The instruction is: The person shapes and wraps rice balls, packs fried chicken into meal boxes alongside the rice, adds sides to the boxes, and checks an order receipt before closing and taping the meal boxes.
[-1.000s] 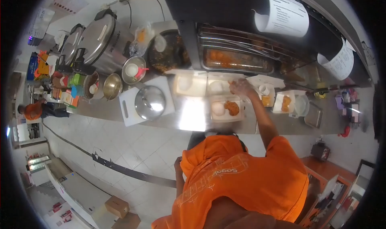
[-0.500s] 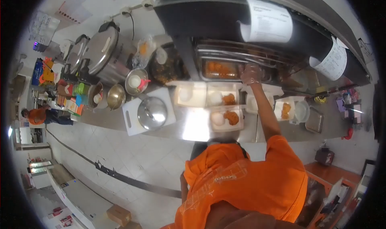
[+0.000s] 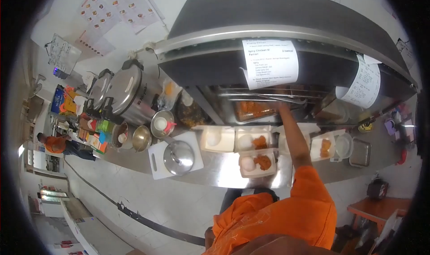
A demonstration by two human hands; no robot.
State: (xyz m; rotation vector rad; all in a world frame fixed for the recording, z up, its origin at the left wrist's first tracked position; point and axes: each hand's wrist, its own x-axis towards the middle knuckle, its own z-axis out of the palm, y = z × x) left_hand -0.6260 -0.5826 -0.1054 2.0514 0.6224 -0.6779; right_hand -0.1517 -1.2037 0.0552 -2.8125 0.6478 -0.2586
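My right hand (image 3: 282, 101) reaches inside a dark, open-fronted display warmer (image 3: 210, 73). Its fingers are hidden by the hood, a hanging paper slip and the wire rack, so its grip does not show. Just left of it, in the warmer, is a metal tray of fried chicken (image 3: 255, 108). Below my forearm stand open paper boxes; the middle box (image 3: 240, 153) and another box (image 3: 263, 174) each hold a white rice mound and fried chicken. A box on the left (image 3: 227, 143) has only rice, and one on the right (image 3: 315, 153) has chicken. My left hand is out of view.
Order slips (image 3: 271, 64) hang from the warmer's front. To the left are a white cutting board (image 3: 156, 158) under a metal lid (image 3: 179, 157), steel bowls (image 3: 141, 138) and large pressure cookers (image 3: 134, 96). A plastic tub (image 3: 344, 145) stands right. Another person (image 3: 54, 144) is far left.
My view has tilted upward, so the counter sits lower in the picture. The right hand, seen gloved before, is now deeper in the warmer and mostly hidden.
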